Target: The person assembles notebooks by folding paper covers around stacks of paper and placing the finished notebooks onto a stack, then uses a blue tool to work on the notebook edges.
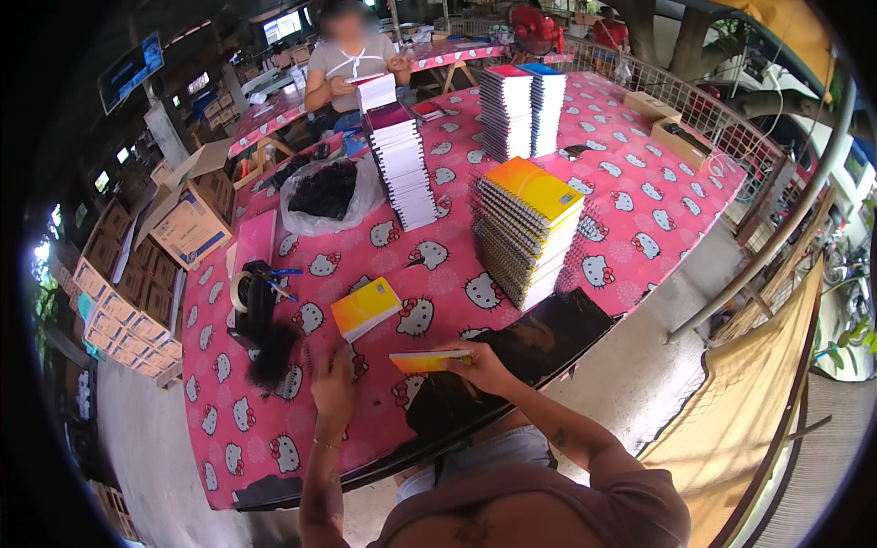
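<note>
My right hand [482,369] grips a yellow and orange notebook [422,360] by its right end, tilted so that its page edges show. To its left, my left hand [332,391] is raised over the table with its fingers drawn together. A thin, dark, coil-like strip shows faintly beside those fingers, but what they hold is unclear. Close by lies a fuzzy black bundle of what look like binding coils [272,358]. Just beyond both hands, another yellow and orange notebook [365,309] rests on the pink patterned tablecloth [352,260].
A tall stack of spiral-bound yellow notebooks [525,233] stands at right, with white-paged stacks [402,169] farther off. A plastic bag of black material [324,194], a tape roll [240,292] and cardboard boxes [192,219] are at left. Across the table, a person [352,68] handles a notebook.
</note>
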Demonstrator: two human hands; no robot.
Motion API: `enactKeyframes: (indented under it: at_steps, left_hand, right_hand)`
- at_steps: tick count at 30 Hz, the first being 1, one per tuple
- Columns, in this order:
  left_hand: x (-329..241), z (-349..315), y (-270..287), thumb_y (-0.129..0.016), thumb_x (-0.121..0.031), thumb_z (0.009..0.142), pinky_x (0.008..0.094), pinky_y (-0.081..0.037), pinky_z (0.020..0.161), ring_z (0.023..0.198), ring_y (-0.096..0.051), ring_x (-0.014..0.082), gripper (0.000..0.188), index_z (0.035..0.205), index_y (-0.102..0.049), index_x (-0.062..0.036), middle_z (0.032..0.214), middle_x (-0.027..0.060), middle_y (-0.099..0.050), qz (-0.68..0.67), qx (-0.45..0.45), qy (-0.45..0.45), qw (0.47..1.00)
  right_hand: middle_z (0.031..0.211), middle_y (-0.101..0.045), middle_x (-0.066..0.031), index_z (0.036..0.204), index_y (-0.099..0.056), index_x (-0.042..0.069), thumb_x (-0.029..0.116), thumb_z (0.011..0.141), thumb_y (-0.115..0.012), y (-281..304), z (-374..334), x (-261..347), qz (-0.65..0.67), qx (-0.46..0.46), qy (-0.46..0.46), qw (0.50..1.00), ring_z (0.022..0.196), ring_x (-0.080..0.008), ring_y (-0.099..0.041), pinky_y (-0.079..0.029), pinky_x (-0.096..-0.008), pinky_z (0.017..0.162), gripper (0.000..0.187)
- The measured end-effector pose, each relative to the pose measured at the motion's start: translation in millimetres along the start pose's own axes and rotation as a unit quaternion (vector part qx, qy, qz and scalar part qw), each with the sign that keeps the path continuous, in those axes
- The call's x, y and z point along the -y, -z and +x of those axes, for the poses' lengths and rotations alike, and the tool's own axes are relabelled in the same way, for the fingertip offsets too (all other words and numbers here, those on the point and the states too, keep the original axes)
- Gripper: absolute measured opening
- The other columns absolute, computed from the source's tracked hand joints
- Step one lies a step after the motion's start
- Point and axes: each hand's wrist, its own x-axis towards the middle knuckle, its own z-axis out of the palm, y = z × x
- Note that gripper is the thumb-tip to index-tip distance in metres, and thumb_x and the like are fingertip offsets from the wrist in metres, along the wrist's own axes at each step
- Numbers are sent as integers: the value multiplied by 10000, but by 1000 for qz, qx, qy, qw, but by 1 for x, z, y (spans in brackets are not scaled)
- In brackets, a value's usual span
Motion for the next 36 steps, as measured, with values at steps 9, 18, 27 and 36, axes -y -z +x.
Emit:
enactKeyframes:
  at_steps: [9, 18, 27, 36]
  left_hand:
    - [-66, 6, 15, -682, -73, 909, 392, -528, 671, 779, -661, 343, 173, 1075, -697, -27, 912, 166, -652, -218, 27, 40, 975]
    - [-70, 10, 5, -727, -20, 861, 358, -525, 651, 756, -669, 284, 188, 1048, -713, -24, 891, 134, -649, -294, -56, 61, 952]
    - [-63, 11, 3, -708, -9, 884, 293, -539, 674, 794, -675, 213, 220, 1104, -703, -19, 913, 112, -644, -280, -55, 43, 957]
    - [-41, 23, 15, -701, -65, 885, 353, -547, 758, 862, -667, 278, 249, 1130, -660, -54, 955, 113, -607, -291, 78, -80, 950]
  right_hand:
    - [1021, -736, -94, 1210, -669, 22, 20, 924, -649, -6, -1, 2, 6, 9, -40, 999, 922, -97, -658, -532, -278, 841, 287]
    - [1038, -709, -51, 1201, -670, 14, 42, 943, -656, -4, 1, 4, 9, 8, -35, 999, 930, -77, -610, -502, -254, 845, 260]
    - [1071, -727, -96, 1209, -659, -11, 42, 933, -655, -5, -1, 2, 40, 13, -50, 998, 989, -119, -650, -500, -267, 901, 280]
    - [972, -727, -119, 1142, -681, -14, 112, 944, -666, -1, -3, 3, -42, 29, -45, 998, 913, -117, -646, -514, -285, 848, 235]
